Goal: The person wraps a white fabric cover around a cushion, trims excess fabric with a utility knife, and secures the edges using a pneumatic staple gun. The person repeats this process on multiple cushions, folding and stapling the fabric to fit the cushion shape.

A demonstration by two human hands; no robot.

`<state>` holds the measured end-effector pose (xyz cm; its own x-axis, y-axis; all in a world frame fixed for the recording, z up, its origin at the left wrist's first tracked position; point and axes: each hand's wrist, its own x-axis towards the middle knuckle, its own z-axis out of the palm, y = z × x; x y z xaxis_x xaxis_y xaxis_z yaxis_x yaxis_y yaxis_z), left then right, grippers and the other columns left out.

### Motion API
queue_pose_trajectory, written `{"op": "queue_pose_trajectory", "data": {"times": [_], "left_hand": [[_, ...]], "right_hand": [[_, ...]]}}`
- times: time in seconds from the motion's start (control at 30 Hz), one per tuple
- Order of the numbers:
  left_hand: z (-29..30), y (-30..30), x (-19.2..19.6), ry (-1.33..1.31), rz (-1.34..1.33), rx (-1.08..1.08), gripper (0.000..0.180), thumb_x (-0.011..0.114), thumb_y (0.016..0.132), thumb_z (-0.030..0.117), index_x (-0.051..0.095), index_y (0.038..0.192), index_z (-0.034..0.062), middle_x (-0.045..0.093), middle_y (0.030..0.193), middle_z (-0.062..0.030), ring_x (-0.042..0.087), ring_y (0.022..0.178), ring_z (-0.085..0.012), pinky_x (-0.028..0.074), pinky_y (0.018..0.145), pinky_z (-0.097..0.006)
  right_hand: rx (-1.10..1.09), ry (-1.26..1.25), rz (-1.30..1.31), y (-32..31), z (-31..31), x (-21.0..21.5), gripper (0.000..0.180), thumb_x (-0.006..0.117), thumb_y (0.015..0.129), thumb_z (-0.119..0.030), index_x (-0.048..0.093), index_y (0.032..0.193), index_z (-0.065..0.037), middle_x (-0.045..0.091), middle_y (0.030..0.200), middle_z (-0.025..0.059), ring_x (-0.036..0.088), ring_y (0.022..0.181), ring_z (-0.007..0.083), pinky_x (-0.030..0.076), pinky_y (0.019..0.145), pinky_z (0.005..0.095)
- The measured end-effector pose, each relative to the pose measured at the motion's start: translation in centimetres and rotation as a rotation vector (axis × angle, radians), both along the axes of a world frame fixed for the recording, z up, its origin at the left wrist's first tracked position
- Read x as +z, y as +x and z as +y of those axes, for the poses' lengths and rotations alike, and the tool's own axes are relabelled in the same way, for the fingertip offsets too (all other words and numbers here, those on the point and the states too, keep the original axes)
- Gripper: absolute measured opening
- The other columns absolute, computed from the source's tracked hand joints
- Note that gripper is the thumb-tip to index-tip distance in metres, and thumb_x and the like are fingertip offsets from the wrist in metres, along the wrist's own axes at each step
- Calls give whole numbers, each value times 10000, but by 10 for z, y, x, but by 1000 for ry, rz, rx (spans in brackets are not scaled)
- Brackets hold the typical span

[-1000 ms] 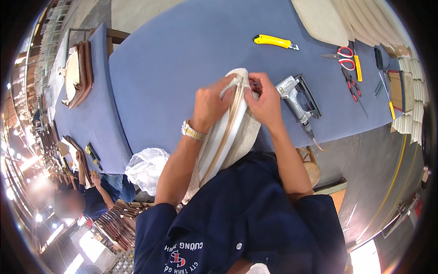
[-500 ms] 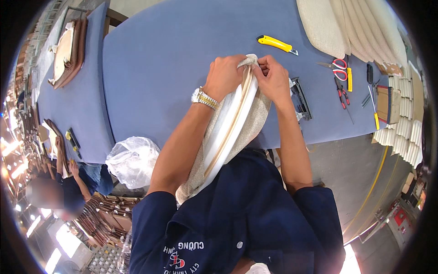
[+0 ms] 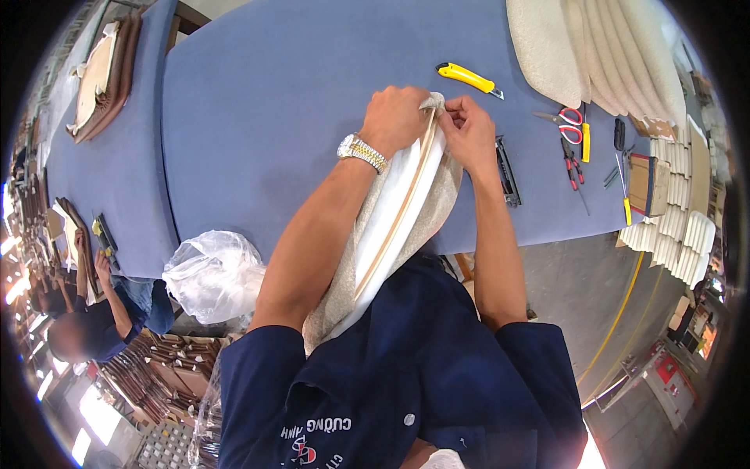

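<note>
A long padded panel [image 3: 409,199], white foam with a thin wooden strip along its edge, stands on its side between my forearms and leans against my body. Beige woven fabric [image 3: 432,223] wraps around it on both sides. At the panel's far end, my left hand [image 3: 398,117] grips the fabric with curled fingers, a watch on its wrist. Close beside it, my right hand [image 3: 469,134] pinches the same fabric end between thumb and fingers. Just beyond both hands lies a yellow utility knife [image 3: 467,77] on the blue table [image 3: 273,102].
A black staple gun [image 3: 507,172] lies right of my right wrist. Farther right are red-handled scissors [image 3: 569,125], pliers [image 3: 572,162] and screwdrivers. Beige covered panels [image 3: 547,47] lie at the far right. A clear plastic bag [image 3: 213,275] sits at the left edge; another person [image 3: 117,313] works beyond.
My view has shifted slightly, so the table items sit a little farther left. Both hands stay at the fabric end, the left one turned a little more over it.
</note>
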<state>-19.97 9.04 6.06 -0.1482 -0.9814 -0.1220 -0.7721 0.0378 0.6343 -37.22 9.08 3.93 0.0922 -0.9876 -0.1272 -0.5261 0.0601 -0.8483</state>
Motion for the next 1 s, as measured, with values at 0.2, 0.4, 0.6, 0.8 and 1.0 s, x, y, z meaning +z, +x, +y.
{"op": "queue_pose_trajectory", "data": {"times": [0.2, 0.4, 0.6, 0.8, 1.0], "left_hand": [[5, -6, -1, -12, -4, -14, 319, 669, 854, 178, 772, 1153, 135, 750, 915, -190, 720, 810, -399, 582, 760, -494], [26, -6, -1, -52, 27, 18, 384, 668, 861, 198, 735, 1237, 156, 750, 897, -181, 721, 786, -390, 575, 722, -485], [63, 11, 4, -120, 108, 83, 415, 676, 878, 203, 722, 1289, 189, 768, 984, -152, 746, 829, -337, 584, 734, -410], [73, 24, 6, -105, 256, 154, 394, 686, 881, 25, 736, 1262, 108, 770, 1135, -144, 775, 951, -241, 590, 833, -313], [65, 39, 0, 41, 585, 219, 291, 663, 967, 18, 710, 1254, -8, 765, 1166, -113, 709, 1059, -144, 552, 931, -283]], "right_hand": [[-36, -27, -48, -5, 9, -9, 224, 748, 874, -165, 685, 997, 11, 744, 837, 131, 717, 735, 209, 566, 704, 340], [-69, -51, -130, -4, 27, -18, 222, 749, 883, -163, 671, 999, 10, 747, 873, 139, 733, 773, 220, 573, 725, 351], [-82, -84, -251, 14, 62, -1, 251, 738, 905, -129, 642, 1088, 13, 746, 951, 158, 746, 847, 254, 580, 786, 369], [-127, -176, -317, 32, 75, 5, 269, 735, 909, -133, 634, 1119, 2, 725, 994, 172, 736, 884, 306, 574, 806, 382], [-126, -206, -311, 44, 68, 9, 253, 727, 893, -124, 624, 1093, -6, 687, 980, 157, 696, 836, 311, 559, 768, 406]]}}
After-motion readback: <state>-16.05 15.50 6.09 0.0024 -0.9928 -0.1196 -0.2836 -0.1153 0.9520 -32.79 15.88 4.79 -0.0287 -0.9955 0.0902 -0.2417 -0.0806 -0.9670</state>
